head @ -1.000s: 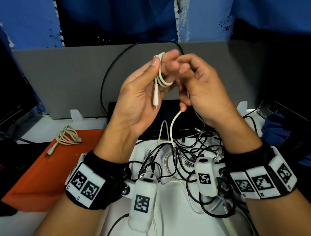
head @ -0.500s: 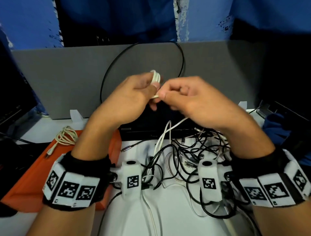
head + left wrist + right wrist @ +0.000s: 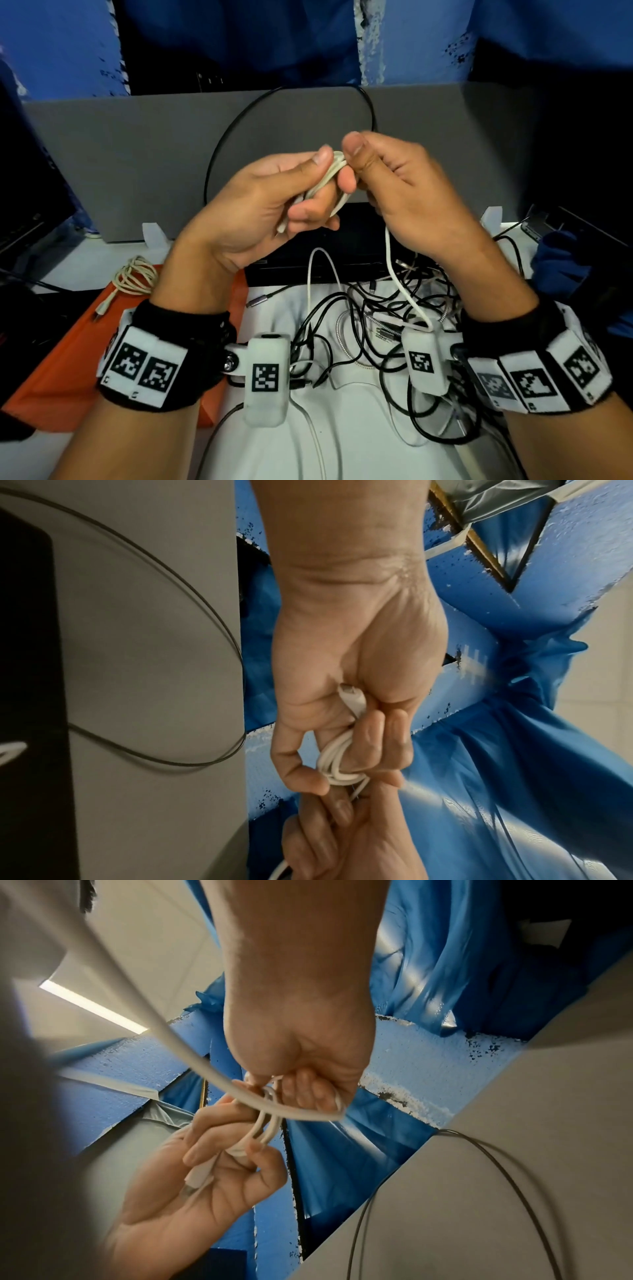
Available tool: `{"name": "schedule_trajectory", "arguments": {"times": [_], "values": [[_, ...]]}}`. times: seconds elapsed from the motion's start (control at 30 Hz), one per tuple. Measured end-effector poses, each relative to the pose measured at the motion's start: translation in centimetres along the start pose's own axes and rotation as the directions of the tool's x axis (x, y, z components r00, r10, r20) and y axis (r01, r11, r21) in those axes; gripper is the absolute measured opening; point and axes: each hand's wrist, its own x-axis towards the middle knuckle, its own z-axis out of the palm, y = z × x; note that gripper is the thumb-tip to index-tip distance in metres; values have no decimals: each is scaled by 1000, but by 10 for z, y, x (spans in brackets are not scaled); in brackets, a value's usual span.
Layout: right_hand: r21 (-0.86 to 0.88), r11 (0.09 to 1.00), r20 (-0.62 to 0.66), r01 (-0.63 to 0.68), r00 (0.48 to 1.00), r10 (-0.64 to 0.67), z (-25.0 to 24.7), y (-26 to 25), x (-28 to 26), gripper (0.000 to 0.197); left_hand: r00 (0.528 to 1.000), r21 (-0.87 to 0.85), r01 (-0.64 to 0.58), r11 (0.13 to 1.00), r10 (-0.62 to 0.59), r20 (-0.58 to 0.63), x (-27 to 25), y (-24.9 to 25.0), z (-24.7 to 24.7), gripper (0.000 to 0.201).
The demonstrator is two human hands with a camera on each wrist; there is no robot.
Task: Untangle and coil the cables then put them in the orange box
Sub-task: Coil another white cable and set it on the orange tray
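From the head view, my left hand (image 3: pixel 274 202) is raised in front of my chest, thumb and curled fingers pinching a small coil (image 3: pixel 327 178) of white cable so the finished loops cannot spring apart. My right hand (image 3: pixel 411 192) sits touching it, fingers curled round the same cable, thumb up against the coil, placed to guide the next turn on. The free tail (image 3: pixel 399 274) hangs from my right hand down to the tangle (image 3: pixel 387 318) of black and white cables on the white table (image 3: pixel 356 442), so I judge this cable is not yet fully wound. The orange box (image 3: pixel 65 349) lies low on my left, with one beige coiled cable (image 3: pixel 132 279) already at its far end; I judge that the task is only begun

From the left wrist view, my left fingers (image 3: pixel 380 739) curl round several white loops (image 3: pixel 337 761), pressing them against my thumb. A plug (image 3: pixel 351 699) sticks up across my palm, trapped there so the starting end stays put. My right fingertips meet the loops from below

From the right wrist view, my right fingers (image 3: pixel 308 1091) are curled, pinching the cable where it joins the coil. The tail (image 3: pixel 192 1058) runs blurred past the camera. My left hand (image 3: pixel 205 1172) holds the loops between thumb and curled fingers
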Motion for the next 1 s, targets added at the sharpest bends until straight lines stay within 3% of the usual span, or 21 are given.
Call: {"name": "schedule_trajectory", "arguments": {"times": [0.1,0.33,0.43,0.5,0.63,0.73,0.8,0.9,1.0], "values": [[23,1000,31,2,1000,-3,-1,-3,-2,41,1000,-5,1,1000,-1,2,0,0,1,39],[194,981,-26,-8,1000,14,1,2,1,39,993,-92,-96,991,89,-75,3,2,15,37],[159,987,10,-8,1000,6,-5,-1,-2,43,997,-78,-79,994,78,-14,2,3,15,40],[253,967,61,-38,998,23,-5,-7,-5,41,997,-49,-81,995,82,7,0,5,16,38],[283,948,56,-145,989,135,-1,6,-1,29,970,-236,-210,949,171,-174,5,9,19,36],[198,949,207,-244,957,203,3,16,-1,23,918,-322,-328,888,219,-329,10,11,12,39],[102,970,355,-221,919,172,7,15,-6,34,875,-241,-352,904,227,-427,12,9,6,40],[-83,993,445,-89,888,117,10,6,-11,22,813,159,-266,951,310,-492,14,1,5,30],[-136,990,349,-21,935,68,7,1,-9,26,858,457,-20,889,250,-449,13,-9,1,23]]}}
